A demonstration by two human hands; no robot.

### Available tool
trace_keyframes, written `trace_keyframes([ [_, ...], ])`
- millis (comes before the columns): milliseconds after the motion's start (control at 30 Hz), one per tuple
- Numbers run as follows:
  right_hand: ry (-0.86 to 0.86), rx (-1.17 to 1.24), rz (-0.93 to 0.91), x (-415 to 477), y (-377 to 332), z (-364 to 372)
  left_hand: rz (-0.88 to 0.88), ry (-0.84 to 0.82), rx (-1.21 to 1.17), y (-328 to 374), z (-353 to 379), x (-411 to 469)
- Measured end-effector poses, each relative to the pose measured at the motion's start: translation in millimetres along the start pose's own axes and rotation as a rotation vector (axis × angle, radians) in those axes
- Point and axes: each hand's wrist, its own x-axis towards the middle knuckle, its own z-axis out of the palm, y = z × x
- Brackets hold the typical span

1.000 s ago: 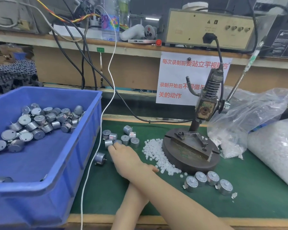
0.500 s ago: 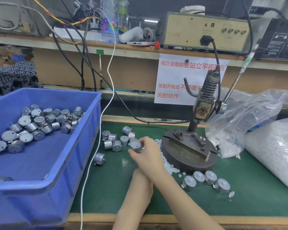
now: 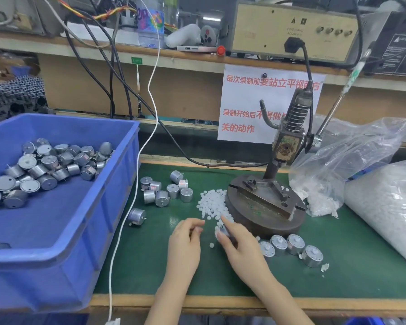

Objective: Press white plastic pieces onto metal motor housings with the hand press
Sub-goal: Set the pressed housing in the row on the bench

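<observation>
The hand press [image 3: 287, 146] stands on its round metal base [image 3: 265, 207] at the middle right. A pile of small white plastic pieces [image 3: 212, 205] lies at the base's left edge. My right hand [image 3: 242, 247] grips a metal motor housing [image 3: 223, 231] in its fingertips beside the pile. My left hand [image 3: 185, 242] is just left of it, thumb and forefinger curled close together at the pile's near edge; whether a piece sits between them is hidden. Several loose housings [image 3: 167, 191] lie further left.
A blue bin [image 3: 80, 207] with several housings [image 3: 49, 165] fills the left. A row of housings with white tops [image 3: 291, 247] sits in front of the press base. Bags of white pieces [image 3: 384, 202] crowd the right. A white cable [image 3: 136, 195] hangs beside the bin.
My right hand picked a housing from the loose group at the left and carried it right to the white pile. My left hand came out from under it to the pile's edge.
</observation>
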Motion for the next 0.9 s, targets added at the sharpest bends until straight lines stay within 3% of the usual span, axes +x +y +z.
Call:
trace_keyframes([
  [300, -0.145, -0.065, -0.058, -0.7, -1.3, 3.1, 0.041, -0.028, 0.097, 2.7, 1.7, 1.5],
  [633, -0.145, -0.243, -0.196, -4.9, -3.2, 9.6, 0.030, -0.032, 0.107, 3.1, 1.2, 1.2],
  [900, -0.146, -0.341, -0.195, -3.2, -4.5, 13.6, 0.007, -0.033, 0.084, 2.8, 1.5, 1.1],
])
